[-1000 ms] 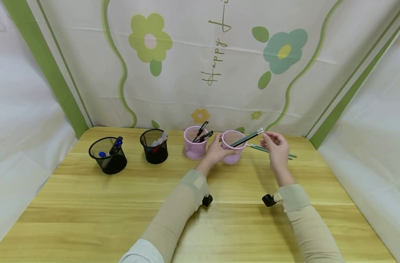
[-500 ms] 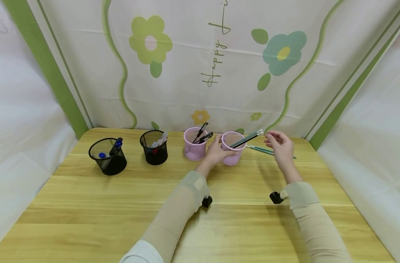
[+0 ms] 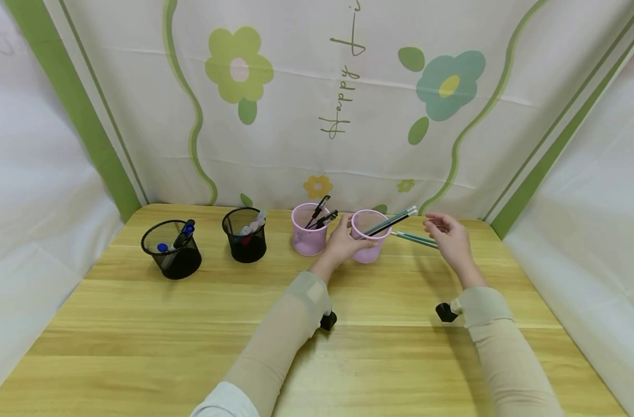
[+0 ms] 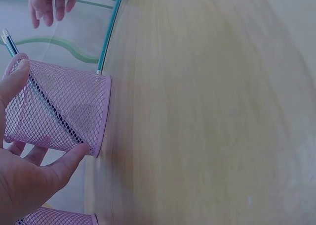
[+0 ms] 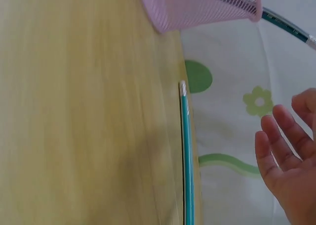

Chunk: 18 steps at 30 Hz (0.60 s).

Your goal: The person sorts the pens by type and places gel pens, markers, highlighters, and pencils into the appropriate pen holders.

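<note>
My left hand [image 3: 341, 242] grips the right-hand pink mesh pen cup [image 3: 368, 254] by its side, with fingers and thumb spread round the wall in the left wrist view. Pencils [image 3: 398, 218] lean in this cup, their white-tipped ends sticking out past the rim to the right. The right hand [image 3: 451, 242] hovers to the right of the cup, fingers loosely bent and holding nothing. Below and behind it, green pencils [image 5: 186, 151] lie side by side on the table; the hand covers their far ends in the head view.
Left of the held cup stands another pink mesh cup [image 3: 309, 240] with black pens. Farther left are a black mesh cup [image 3: 247, 249] with white-capped pens and another black mesh cup [image 3: 178, 265] with blue and black markers. A patterned curtain [image 3: 296, 116] hangs behind the wooden table [image 3: 192, 347].
The right hand has let go of the pencils now leaning in the cup and moved right, away from their ends. My left hand has stayed on the pink cup.
</note>
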Each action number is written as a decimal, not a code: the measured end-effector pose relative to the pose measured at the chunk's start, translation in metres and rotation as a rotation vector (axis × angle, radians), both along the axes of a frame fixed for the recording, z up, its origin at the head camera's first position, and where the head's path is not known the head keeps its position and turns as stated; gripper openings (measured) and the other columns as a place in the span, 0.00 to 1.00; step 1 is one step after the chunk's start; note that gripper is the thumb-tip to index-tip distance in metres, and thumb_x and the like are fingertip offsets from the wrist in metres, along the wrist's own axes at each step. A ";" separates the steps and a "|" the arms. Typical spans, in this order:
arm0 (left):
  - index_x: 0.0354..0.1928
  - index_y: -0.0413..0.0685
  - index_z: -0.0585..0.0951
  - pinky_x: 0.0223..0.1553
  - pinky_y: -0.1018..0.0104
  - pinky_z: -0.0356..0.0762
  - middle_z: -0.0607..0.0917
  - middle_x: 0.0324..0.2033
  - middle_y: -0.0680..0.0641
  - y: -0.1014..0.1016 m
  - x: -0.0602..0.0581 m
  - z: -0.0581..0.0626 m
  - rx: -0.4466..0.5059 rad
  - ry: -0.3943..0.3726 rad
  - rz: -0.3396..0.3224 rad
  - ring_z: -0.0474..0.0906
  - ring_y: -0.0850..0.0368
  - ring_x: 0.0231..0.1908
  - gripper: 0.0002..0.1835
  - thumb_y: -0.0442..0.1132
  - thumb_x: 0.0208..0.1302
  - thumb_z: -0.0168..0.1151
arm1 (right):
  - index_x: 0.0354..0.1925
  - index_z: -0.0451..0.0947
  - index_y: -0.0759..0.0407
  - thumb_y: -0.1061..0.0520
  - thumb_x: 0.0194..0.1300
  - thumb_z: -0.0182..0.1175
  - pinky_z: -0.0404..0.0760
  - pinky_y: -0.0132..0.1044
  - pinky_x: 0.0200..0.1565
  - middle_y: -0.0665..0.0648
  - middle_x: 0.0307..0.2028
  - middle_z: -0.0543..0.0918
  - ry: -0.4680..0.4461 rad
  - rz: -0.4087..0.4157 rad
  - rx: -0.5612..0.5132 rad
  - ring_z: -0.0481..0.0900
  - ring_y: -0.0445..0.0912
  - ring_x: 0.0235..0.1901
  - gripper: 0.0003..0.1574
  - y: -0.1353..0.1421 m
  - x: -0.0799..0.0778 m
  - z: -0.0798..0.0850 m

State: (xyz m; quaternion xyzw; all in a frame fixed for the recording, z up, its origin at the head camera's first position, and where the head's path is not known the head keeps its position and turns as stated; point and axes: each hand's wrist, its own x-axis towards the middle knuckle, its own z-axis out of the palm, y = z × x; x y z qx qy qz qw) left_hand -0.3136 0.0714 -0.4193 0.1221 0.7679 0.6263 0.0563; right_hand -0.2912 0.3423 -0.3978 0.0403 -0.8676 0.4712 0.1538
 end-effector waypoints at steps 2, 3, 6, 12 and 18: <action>0.75 0.44 0.63 0.68 0.52 0.70 0.71 0.70 0.39 0.000 0.000 0.000 -0.004 0.001 0.004 0.67 0.43 0.69 0.50 0.39 0.54 0.82 | 0.65 0.75 0.68 0.53 0.80 0.54 0.79 0.26 0.45 0.69 0.53 0.82 -0.015 0.023 0.102 0.79 0.43 0.46 0.25 0.003 0.001 -0.001; 0.75 0.45 0.63 0.68 0.52 0.70 0.71 0.70 0.39 0.000 0.000 0.000 -0.005 0.001 0.006 0.68 0.43 0.69 0.50 0.39 0.54 0.82 | 0.66 0.74 0.67 0.54 0.80 0.54 0.80 0.30 0.47 0.69 0.53 0.82 -0.019 0.037 0.151 0.80 0.47 0.48 0.24 0.004 0.001 -0.001; 0.74 0.46 0.64 0.68 0.52 0.70 0.71 0.70 0.39 0.000 0.000 -0.001 -0.007 0.004 0.010 0.68 0.43 0.69 0.49 0.39 0.53 0.82 | 0.67 0.74 0.67 0.57 0.81 0.53 0.81 0.48 0.54 0.70 0.55 0.82 -0.039 0.082 0.272 0.79 0.60 0.52 0.24 0.007 0.001 -0.002; 0.73 0.49 0.65 0.67 0.50 0.70 0.73 0.69 0.38 0.000 0.000 -0.004 -0.010 0.000 0.010 0.68 0.41 0.70 0.48 0.40 0.52 0.83 | 0.67 0.72 0.68 0.63 0.78 0.53 0.77 0.63 0.56 0.72 0.56 0.80 -0.081 0.159 0.483 0.78 0.66 0.55 0.23 0.012 -0.003 -0.008; 0.74 0.46 0.64 0.68 0.50 0.69 0.73 0.69 0.38 0.001 -0.001 -0.003 -0.016 0.009 0.015 0.68 0.42 0.69 0.49 0.40 0.53 0.82 | 0.68 0.73 0.65 0.65 0.76 0.53 0.74 0.66 0.59 0.71 0.60 0.79 -0.124 0.179 0.596 0.77 0.66 0.57 0.24 0.019 -0.008 -0.015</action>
